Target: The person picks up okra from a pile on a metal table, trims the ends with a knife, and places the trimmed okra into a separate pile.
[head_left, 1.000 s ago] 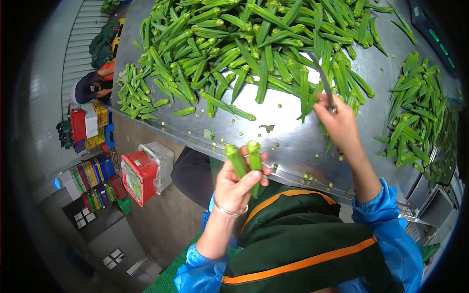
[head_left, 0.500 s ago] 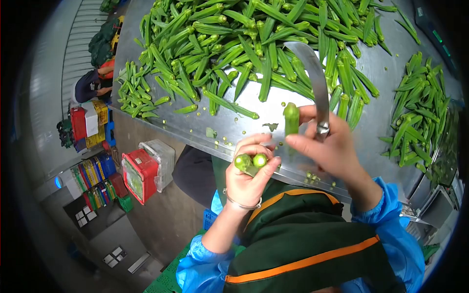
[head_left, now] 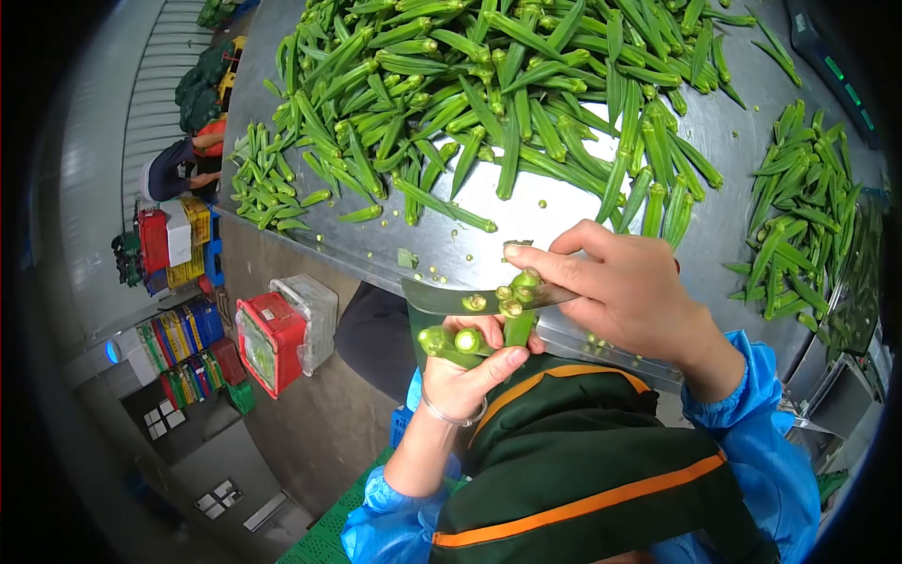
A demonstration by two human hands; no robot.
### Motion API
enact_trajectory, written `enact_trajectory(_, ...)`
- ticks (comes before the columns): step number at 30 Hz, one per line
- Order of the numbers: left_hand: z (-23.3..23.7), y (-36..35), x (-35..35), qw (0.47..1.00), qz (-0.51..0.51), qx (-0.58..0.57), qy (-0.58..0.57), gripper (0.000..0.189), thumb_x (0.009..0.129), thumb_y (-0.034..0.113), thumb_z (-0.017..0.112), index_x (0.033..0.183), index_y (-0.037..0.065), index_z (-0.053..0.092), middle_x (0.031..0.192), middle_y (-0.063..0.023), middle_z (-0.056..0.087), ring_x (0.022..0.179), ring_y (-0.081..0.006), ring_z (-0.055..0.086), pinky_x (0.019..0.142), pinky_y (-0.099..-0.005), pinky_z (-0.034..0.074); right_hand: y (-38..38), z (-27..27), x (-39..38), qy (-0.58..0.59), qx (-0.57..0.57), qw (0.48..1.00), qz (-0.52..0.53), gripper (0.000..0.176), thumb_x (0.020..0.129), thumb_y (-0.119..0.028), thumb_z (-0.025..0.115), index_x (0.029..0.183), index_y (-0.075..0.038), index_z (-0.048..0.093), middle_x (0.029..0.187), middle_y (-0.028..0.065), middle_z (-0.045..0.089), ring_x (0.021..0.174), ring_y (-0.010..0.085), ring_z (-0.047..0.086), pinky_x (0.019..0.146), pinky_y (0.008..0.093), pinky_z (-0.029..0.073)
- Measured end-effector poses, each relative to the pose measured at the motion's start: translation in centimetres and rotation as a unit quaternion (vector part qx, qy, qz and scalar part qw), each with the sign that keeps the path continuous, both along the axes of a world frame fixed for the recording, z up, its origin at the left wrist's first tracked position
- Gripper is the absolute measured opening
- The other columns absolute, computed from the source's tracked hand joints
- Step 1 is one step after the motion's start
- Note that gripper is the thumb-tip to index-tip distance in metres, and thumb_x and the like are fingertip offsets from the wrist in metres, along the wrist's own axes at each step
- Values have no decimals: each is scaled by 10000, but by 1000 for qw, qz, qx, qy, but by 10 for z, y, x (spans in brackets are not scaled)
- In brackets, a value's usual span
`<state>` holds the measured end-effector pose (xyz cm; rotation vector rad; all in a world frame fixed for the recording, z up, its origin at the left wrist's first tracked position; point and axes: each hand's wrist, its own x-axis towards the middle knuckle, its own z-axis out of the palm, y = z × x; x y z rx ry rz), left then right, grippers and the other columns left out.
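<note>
My left hand (head_left: 467,383) is closed around a few okra pods (head_left: 467,341), whose cut pale ends face up. In my right hand (head_left: 628,289) is a curved knife (head_left: 436,299). Its blade lies level, pointing left, just above the fingers of my left hand and against the end of one held pod. Several small cut okra stem ends (head_left: 474,303) rest on the blade near my right thumb. My right fingers hide the knife's handle. Behind both hands, a large heap of okra (head_left: 413,103) covers the metal table (head_left: 362,254).
A smaller okra pile (head_left: 268,193) lies at the table's left edge, another pile (head_left: 799,226) at the right. Stem bits dot the front. On the floor at left stand a red crate (head_left: 268,343) and a clear crate (head_left: 310,324). Another person (head_left: 174,169) is at far left.
The knife has swung from upright to level across the left hand. The pod that my right fingers held is now in my left hand, and cut stem ends lie on the blade.
</note>
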<state>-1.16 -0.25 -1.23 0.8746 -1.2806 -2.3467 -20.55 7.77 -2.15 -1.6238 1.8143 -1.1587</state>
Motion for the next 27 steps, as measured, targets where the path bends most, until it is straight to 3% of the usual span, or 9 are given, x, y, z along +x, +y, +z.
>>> enact_trajectory(6,2,-3,24,986,5,33,164,306,705,-62,647,851,116,446,877,-201,582,761,-269,598,679,-402,463,14,-47,5,2,114,994,-1,370,731,-172,619,1100,-184,601,852,8,575,682,194,590,538,300,451)
enact_trajectory(8,5,-14,26,995,65,26,76,486,675,-20,692,1052,134,428,863,-99,555,736,-237,571,710,-398,445,20,-64,1,-22,186,982,-16,352,731,-160,610,1083,-165,604,853,23,581,730,213,594,588,312,460)
enact_trajectory(11,-3,-20,21,980,133,132,60,620,682,-27,677,1214,112,391,913,-35,479,805,-164,520,728,-388,466,16,-75,-15,81,120,987,-74,245,752,-105,561,986,-149,620,969,26,566,811,215,593,614,333,484)
enact_trajectory(16,-13,-14,12,980,108,166,24,465,735,-7,631,1157,101,468,958,-36,512,838,-167,541,754,-371,481,8,-103,-38,214,209,954,-10,239,730,-77,579,961,-119,621,1052,42,532,885,226,577,632,344,486)
enact_trajectory(19,-10,-17,6,984,87,123,-96,358,786,26,581,1124,24,466,995,-141,582,820,-247,608,642,-359,551,10,-78,-37,101,114,987,-42,239,709,-27,620,937,-96,630,1033,65,534,869,220,579,636,325,485)
enact_trajectory(21,-13,-15,-3,973,87,156,-145,356,792,52,597,1125,42,473,1038,-142,573,890,-257,590,682,-369,544,15,-52,-23,-202,-41,971,-121,269,694,55,629,922,-87,642,1025,55,544,831,186,583,629,283,473)
enact_trajectory(22,-15,-11,-12,966,96,183,-156,355,797,77,610,1125,47,475,1072,-148,563,936,-264,578,704,-375,537,20,-49,-12,-206,-44,971,-116,269,694,55,629,922,-87,642,1025,55,544,831,186,583,629,283,473)
enact_trajectory(24,-22,-5,-25,945,100,310,-37,376,811,66,613,1149,26,453,1109,-154,552,1052,-282,531,837,-420,485,28,-48,11,-341,-103,931,-83,308,675,114,620,922,-67,650,1016,64,559,785,153,576,637,243,454)
enact_trajectory(27,-22,-2,-36,965,116,235,-31,358,797,59,635,1122,12,493,1117,-131,541,1049,-280,536,883,-409,460,27,-51,34,-267,-112,955,-60,273,701,68,618,946,-52,641,996,65,567,747,142,562,636,232,442)
